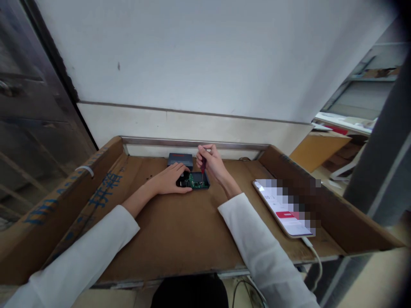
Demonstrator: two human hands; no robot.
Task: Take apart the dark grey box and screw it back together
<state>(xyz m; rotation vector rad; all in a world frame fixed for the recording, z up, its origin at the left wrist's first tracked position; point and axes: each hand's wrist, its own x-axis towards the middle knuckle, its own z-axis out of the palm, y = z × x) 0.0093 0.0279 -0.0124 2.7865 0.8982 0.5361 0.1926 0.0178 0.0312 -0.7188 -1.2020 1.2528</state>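
A small black device case (205, 185) lies open on the cardboard-lined bench, showing a green circuit board (194, 180) inside. My left hand (170, 179) rests on the case's left side, its fingers curled over the edge and pressing it down. My right hand (210, 162) is closed around a red-handled screwdriver (203, 166), held upright with its tip down on the board. Just behind the case lies its dark cover (180, 159) with a red label.
A phone (284, 209) lies on the right part of the cardboard (180, 231), a white cable running from it over the front edge. Raised cardboard flaps (64, 201) wall in both sides. A white wall stands behind; boxes and shelves are at right.
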